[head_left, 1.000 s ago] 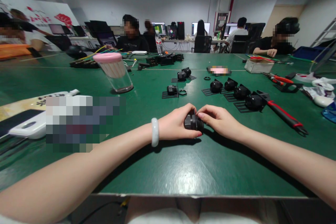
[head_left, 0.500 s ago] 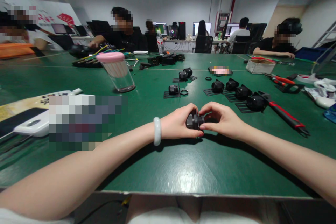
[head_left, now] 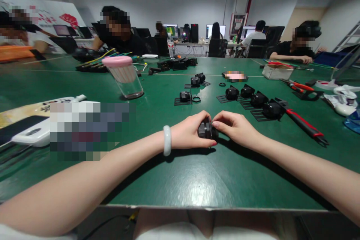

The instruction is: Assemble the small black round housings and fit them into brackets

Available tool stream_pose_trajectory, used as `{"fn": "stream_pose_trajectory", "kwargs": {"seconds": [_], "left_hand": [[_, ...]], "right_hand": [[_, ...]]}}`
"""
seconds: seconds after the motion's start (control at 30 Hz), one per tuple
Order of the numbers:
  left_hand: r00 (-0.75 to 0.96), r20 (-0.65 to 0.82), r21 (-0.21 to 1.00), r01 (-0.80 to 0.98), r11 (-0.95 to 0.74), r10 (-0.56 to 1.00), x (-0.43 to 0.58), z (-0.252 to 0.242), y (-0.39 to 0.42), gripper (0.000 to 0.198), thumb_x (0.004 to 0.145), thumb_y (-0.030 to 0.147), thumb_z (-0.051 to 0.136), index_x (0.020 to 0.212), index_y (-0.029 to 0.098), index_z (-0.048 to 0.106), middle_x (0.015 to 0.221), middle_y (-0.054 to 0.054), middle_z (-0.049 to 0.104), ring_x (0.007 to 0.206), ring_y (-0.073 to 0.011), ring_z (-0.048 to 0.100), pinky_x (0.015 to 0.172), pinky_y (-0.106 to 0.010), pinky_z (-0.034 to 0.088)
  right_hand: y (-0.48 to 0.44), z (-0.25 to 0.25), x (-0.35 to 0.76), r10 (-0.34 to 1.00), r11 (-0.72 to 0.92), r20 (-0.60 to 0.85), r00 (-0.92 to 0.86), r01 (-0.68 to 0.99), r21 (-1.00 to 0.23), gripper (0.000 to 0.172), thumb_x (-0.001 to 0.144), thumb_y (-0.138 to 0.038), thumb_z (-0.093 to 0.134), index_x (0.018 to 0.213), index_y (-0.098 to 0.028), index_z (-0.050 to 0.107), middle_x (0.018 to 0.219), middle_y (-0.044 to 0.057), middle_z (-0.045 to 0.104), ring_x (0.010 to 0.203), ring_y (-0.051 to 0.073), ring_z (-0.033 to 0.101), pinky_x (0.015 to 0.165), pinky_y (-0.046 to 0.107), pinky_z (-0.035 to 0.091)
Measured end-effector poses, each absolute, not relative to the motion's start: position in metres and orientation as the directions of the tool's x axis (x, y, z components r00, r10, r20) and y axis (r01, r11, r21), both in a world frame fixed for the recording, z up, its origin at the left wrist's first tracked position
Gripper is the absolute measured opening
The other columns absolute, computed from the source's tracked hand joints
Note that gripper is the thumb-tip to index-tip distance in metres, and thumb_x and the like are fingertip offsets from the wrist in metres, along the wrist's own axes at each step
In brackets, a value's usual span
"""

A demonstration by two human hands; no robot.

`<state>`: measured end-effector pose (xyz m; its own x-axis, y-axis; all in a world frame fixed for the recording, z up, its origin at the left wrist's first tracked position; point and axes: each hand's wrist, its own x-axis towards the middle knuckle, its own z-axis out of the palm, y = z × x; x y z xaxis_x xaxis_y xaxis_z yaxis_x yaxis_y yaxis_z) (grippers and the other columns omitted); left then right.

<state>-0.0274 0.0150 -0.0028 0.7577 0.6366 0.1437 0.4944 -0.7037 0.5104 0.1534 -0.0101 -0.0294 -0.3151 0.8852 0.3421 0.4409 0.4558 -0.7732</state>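
Both of my hands meet over a small black camera-like part [head_left: 207,131] just above the green table [head_left: 180,172]. My left hand [head_left: 189,132], with a pale bangle on the wrist, wraps round its left side. My right hand [head_left: 234,127] pinches its right end with curled fingers. Beyond them lie similar black parts: a row of several on ribbed plates [head_left: 254,99], one with a loose ring [head_left: 185,97], and a pair [head_left: 197,79] further back.
A pink-lidded clear jar [head_left: 123,77] stands at the left, a white phone case [head_left: 26,135] nearer the left edge. Red-handled pliers [head_left: 302,120] lie at the right, more tools and a small box [head_left: 277,70] behind. Other people sit at the far side.
My right fingers opened a little off the part half a second ago and have closed back on it. A person at the far left has shifted further left.
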Motion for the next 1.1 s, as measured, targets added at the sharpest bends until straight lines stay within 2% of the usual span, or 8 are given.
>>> {"fn": "stream_pose_trajectory", "kwargs": {"seconds": [0.23,0.43,0.9,1.0,1.1], "left_hand": [[0.769,0.130,0.502,0.493,-0.710,0.626,-0.027,-0.002,0.015,0.045,0.062,0.042,0.062,0.094,0.017,0.042,0.079,0.000,0.050,0.069,-0.0148,0.049,0.059,-0.023,0.037],[0.761,0.137,0.516,0.491,-0.701,0.634,-0.027,-0.003,0.015,0.044,0.062,0.042,0.062,0.092,0.017,0.043,0.077,0.000,0.050,0.067,-0.0142,0.048,0.057,-0.023,0.036],[0.760,0.129,0.494,0.508,-0.706,0.637,-0.026,-0.001,0.015,0.043,0.063,0.041,0.061,0.093,0.016,0.042,0.076,0.001,0.048,0.067,-0.0139,0.047,0.057,-0.023,0.036],[0.764,0.126,0.506,0.500,-0.703,0.633,-0.026,-0.001,0.015,0.042,0.064,0.040,0.061,0.092,0.016,0.041,0.076,0.001,0.048,0.066,-0.0133,0.047,0.057,-0.022,0.036],[0.768,0.116,0.502,0.501,-0.705,0.629,-0.026,-0.001,0.015,0.041,0.064,0.039,0.061,0.092,0.016,0.041,0.076,0.001,0.048,0.067,-0.0133,0.047,0.057,-0.022,0.036]], "right_hand": [[-0.012,-0.028,0.152,0.882,0.460,0.344,-0.322,0.428,-0.778,0.017,0.077,-0.033,0.049,0.081,-0.018,0.056,0.074,0.000,0.060,0.066,0.012,0.054,0.060,0.023,0.041],[-0.015,-0.027,0.150,0.883,0.469,0.358,-0.304,0.511,-0.721,0.015,0.080,-0.030,0.045,0.077,-0.018,0.054,0.067,-0.001,0.057,0.063,0.012,0.054,0.058,0.022,0.039],[-0.014,-0.024,0.143,0.885,0.461,0.395,-0.248,0.581,-0.670,0.019,0.083,-0.030,0.040,0.073,-0.018,0.052,0.061,-0.003,0.053,0.059,0.010,0.049,0.055,0.021,0.034],[-0.013,-0.026,0.144,0.887,0.462,0.381,-0.262,0.553,-0.694,0.017,0.082,-0.030,0.041,0.075,-0.018,0.052,0.063,-0.003,0.054,0.059,0.010,0.049,0.056,0.022,0.035],[-0.009,-0.029,0.147,0.896,0.438,0.335,-0.292,0.456,-0.775,0.013,0.080,-0.030,0.045,0.079,-0.018,0.051,0.070,-0.002,0.056,0.063,0.011,0.052,0.058,0.023,0.039]]}}
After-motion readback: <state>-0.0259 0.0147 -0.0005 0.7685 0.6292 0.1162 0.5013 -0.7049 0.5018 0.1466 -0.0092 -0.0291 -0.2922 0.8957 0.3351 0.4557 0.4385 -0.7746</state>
